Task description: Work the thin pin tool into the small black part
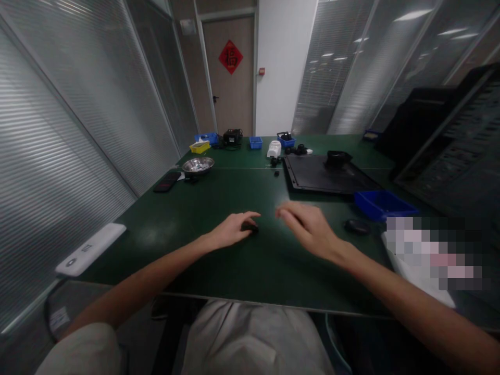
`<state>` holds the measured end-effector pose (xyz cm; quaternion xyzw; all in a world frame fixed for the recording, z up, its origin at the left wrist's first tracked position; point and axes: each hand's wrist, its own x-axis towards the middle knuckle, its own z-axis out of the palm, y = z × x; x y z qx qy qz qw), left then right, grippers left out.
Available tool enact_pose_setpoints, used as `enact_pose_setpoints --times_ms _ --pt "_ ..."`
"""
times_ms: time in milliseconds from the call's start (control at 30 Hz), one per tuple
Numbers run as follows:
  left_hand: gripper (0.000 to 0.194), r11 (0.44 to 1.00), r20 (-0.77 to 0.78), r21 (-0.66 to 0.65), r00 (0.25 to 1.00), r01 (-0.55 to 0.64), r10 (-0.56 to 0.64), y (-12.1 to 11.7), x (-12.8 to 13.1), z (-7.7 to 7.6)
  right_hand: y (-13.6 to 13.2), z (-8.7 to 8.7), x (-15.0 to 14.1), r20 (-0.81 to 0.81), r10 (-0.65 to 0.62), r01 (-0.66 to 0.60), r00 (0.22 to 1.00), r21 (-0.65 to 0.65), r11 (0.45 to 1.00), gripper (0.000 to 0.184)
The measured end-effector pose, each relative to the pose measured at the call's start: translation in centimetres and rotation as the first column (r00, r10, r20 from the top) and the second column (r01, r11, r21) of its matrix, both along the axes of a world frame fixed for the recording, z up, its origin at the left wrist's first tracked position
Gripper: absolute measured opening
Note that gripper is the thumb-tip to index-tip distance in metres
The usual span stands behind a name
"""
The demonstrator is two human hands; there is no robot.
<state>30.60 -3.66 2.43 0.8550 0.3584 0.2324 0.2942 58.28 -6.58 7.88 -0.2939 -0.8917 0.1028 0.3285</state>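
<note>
Over the middle of the green table, my left hand (231,229) has its thumb and fingers around a small black part (249,227) whose kind I cannot make out. A short way to the right, my right hand (308,224) is raised above the tabletop, apart from the left. Its thumb lies along the bent fingers, which look pinched together. The fingertips are a little blurred, and anything between them is too small or hidden to see. Beyond the hands, a tiny black piece (277,173) lies on the table (234,192).
A black tray (324,174), blue bin (385,204) and computer mouse (357,226) lie to the right. A metal bowl (198,165) and phone (167,182) are back left; a white device (91,249) sits at the left edge. Small bins and a white bottle-like object (274,149) stand behind.
</note>
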Motion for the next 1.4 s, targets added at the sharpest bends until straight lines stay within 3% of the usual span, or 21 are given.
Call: enact_pose_setpoints --times_ms 100,200,300,467,700,1400 --pt "0.060 1.000 0.023 0.003 1.000 0.021 -0.021 0.0 2.3 -0.2 1.8 -2.8 -0.2 0.151 -0.016 0.024 0.988 -0.051 0.998 0.028" --pt "0.062 1.000 0.033 0.000 0.999 -0.028 0.028 0.0 2.6 -0.6 3.1 -5.5 -0.1 0.228 -0.080 0.108 0.971 -0.114 0.988 0.023" --pt "0.055 0.997 0.029 0.048 0.997 -0.067 0.065 -0.1 2.3 -1.0 3.0 -6.5 0.2 0.251 -0.092 0.118 0.964 -0.089 0.989 0.018" --pt "0.024 0.991 -0.014 0.134 1.000 -0.020 0.022 -0.5 2.3 -0.8 1.8 -6.1 0.2 0.281 -0.092 0.109 0.955 -0.048 0.993 0.013" --pt "0.026 0.992 -0.018 0.123 1.000 -0.022 0.025 -1.1 1.6 -0.8 1.3 -5.8 -0.2 0.299 -0.116 0.139 0.947 -0.056 0.989 0.012" --pt "0.025 0.996 0.080 0.081 0.996 0.028 -0.035 -1.2 1.5 0.0 1.3 -5.8 0.0 0.217 0.014 0.008 0.976 -0.099 0.995 0.019"
